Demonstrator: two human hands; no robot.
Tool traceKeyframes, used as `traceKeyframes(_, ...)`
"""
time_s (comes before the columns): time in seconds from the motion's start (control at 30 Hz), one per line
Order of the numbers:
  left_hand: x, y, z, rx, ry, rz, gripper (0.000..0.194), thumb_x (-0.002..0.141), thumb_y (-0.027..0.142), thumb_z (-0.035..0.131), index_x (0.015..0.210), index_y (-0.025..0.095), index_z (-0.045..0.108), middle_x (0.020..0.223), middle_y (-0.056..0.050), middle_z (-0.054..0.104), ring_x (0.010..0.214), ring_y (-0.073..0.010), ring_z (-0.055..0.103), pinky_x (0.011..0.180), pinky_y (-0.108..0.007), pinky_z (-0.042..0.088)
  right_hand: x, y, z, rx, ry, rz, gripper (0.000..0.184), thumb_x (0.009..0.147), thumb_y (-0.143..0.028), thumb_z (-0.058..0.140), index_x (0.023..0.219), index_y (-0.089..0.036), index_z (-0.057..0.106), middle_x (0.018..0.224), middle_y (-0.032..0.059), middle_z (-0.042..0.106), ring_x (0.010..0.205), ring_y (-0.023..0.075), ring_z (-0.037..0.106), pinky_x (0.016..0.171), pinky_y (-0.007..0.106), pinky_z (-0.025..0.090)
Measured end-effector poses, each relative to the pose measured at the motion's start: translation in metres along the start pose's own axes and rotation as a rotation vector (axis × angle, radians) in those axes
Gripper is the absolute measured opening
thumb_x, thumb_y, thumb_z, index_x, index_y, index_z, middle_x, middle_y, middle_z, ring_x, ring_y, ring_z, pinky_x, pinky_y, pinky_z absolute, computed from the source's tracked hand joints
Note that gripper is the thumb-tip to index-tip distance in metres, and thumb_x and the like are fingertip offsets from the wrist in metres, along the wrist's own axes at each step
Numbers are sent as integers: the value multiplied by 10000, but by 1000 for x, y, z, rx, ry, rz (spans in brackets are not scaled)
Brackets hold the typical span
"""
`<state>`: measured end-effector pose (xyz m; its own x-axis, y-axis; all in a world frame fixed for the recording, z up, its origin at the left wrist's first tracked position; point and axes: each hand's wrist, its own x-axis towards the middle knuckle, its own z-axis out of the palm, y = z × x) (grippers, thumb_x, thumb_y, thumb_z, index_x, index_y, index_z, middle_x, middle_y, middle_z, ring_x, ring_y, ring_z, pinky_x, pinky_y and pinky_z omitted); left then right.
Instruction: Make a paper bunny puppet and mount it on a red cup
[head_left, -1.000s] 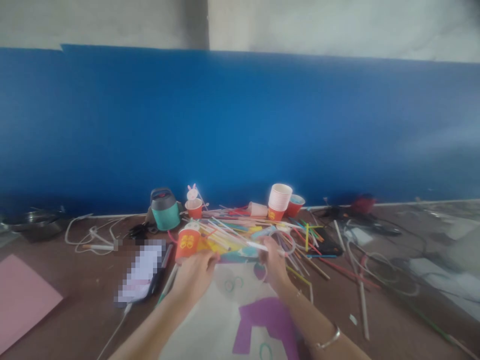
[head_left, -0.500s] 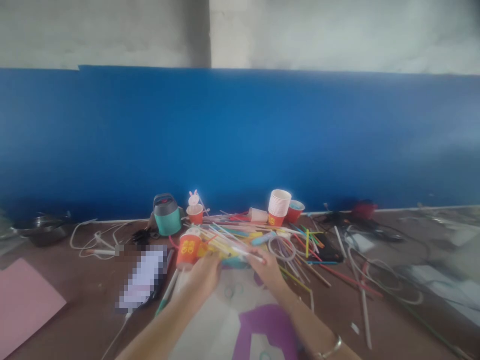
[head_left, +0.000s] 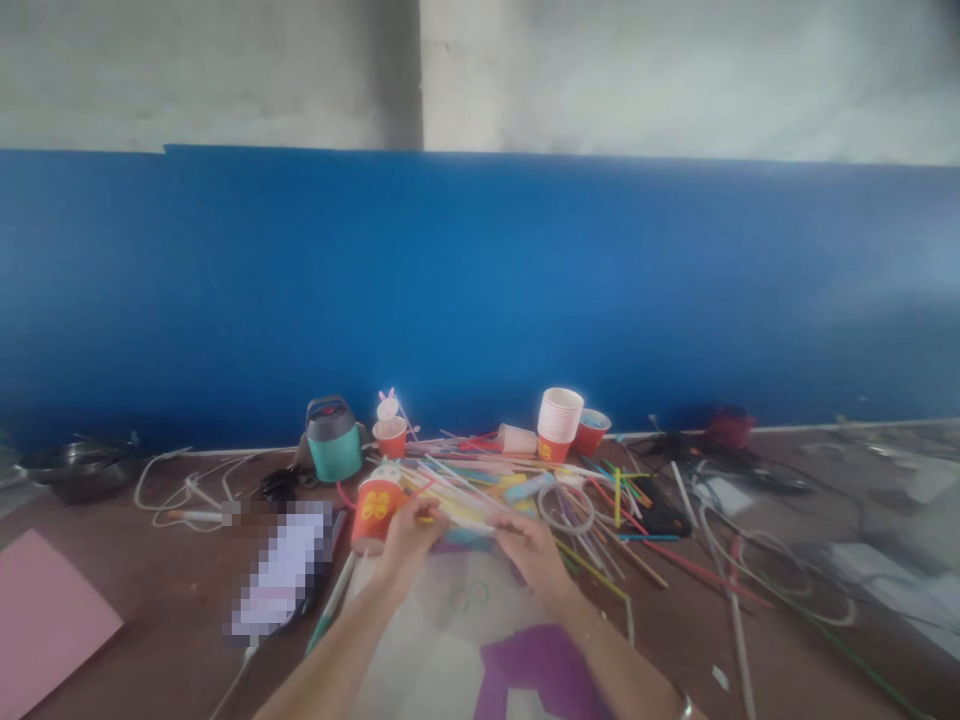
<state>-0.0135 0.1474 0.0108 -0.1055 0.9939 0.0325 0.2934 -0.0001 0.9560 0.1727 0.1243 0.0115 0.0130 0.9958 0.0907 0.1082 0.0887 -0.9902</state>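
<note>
My left hand (head_left: 412, 535) is closed, thumb and fingers pinched together beside a red paper cup (head_left: 373, 515) with yellow print. A small yellow bit shows at its fingertips, too small to name. To its right, my right hand (head_left: 531, 548) is also closed, its fingertips bent inward near a pale thin strip. Whatever it grips is blurred. Just beyond both hands lies a pile of coloured pipe cleaners and sticks (head_left: 469, 490). Under my forearms spreads a pale sheet (head_left: 420, 640) bearing a cut purple paper piece (head_left: 544, 665) and small green rings (head_left: 471, 596).
Stacked paper cups (head_left: 560, 420) stand at the back, right of a cup lying on its side (head_left: 517, 439). A teal container (head_left: 334, 450), a phone (head_left: 285, 570) on a cable and pink paper (head_left: 52, 630) are on the left. Loose cables (head_left: 780, 580) sprawl on the right.
A pale stick with a red tip that lay across my right fingers no longer shows there. My right fingertips have turned inward, and the view has tilted slightly upward.
</note>
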Motion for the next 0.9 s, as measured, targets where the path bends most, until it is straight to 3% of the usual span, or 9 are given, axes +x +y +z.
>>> traceKeyframes(0.2,-5,0,-1,-328,-53,-54,364,636,458,684,800,138,624,773,-60,648,731,-190,633,713,-303,514,-2,-5,1,6,21,-17,201,634,-337,625,696,-176,728,493,-25,510,468,113,446,418,210,324)
traceKeyframes(0.37,-7,-1,1,-504,-126,-102,347,560,372,789,767,127,658,733,-31,632,728,-161,613,753,-289,493,-2,0,1,-50,-14,-62,188,685,-318,605,718,-173,721,635,17,644,602,162,573,542,243,439)
traceKeyframes(0.5,-9,0,5,-520,-97,-100,331,539,335,807,767,132,680,717,-17,637,728,-161,612,759,-287,489,-3,5,1,-98,-66,-89,229,743,-330,588,825,-170,729,810,60,726,777,226,652,705,306,504)
traceKeyframes(0.67,-14,3,7,-522,-76,-88,332,598,426,753,757,141,690,754,-36,678,776,-190,639,791,-315,508,-2,5,1,-165,-92,-133,221,755,-316,607,869,-177,736,865,79,742,826,251,676,769,340,518)
traceKeyframes(0.9,-19,6,7,-392,-114,-141,353,643,494,699,671,145,659,576,-18,642,535,-141,607,545,-244,489,-4,-4,-2,-185,-160,-122,267,787,-372,578,796,-167,749,652,23,667,617,172,571,596,262,450)
